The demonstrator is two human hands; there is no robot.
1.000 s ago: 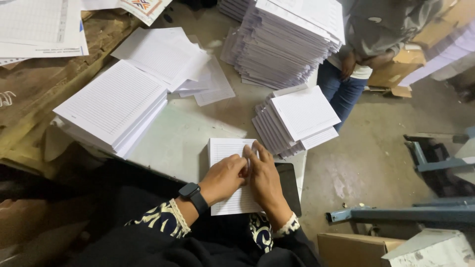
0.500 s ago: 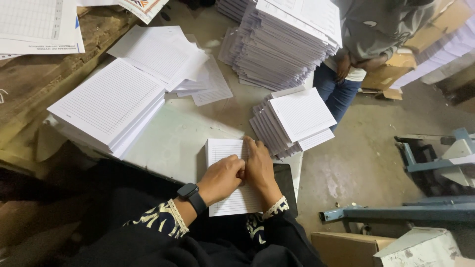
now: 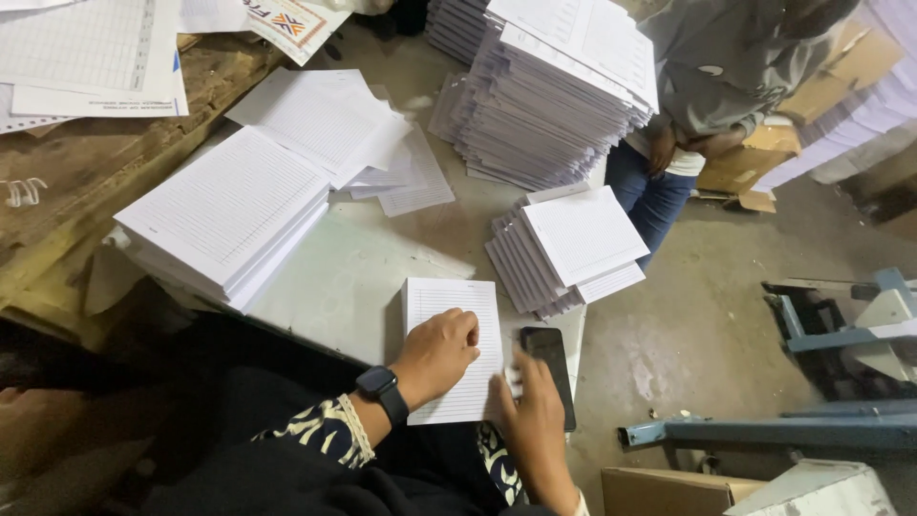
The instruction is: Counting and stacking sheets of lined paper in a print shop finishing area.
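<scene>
A folded set of ruled white sheets [image 3: 457, 315] lies at the near edge of the grey table [image 3: 363, 268]. My left hand [image 3: 435, 355], with a black watch on the wrist, rests curled on the sheets and presses them down. My right hand [image 3: 531, 422] lies flat along the sheets' right edge, fingers partly over a black phone [image 3: 552, 368] beside them. Neither hand lifts anything.
A thick stack of ruled paper [image 3: 224, 215] sits at the left, loose sheets [image 3: 334, 124] behind it. A tall pile [image 3: 559, 86] and a smaller fanned pile [image 3: 568, 248] stand at the back right. Another person [image 3: 707, 105] stands beyond the table. A blue metal frame [image 3: 812, 382] and cardboard boxes [image 3: 669, 489] lie on the right.
My right hand has slid down and to the right, off the top of the sheets to their lower right edge, uncovering the phone. My left hand has stayed on the sheets.
</scene>
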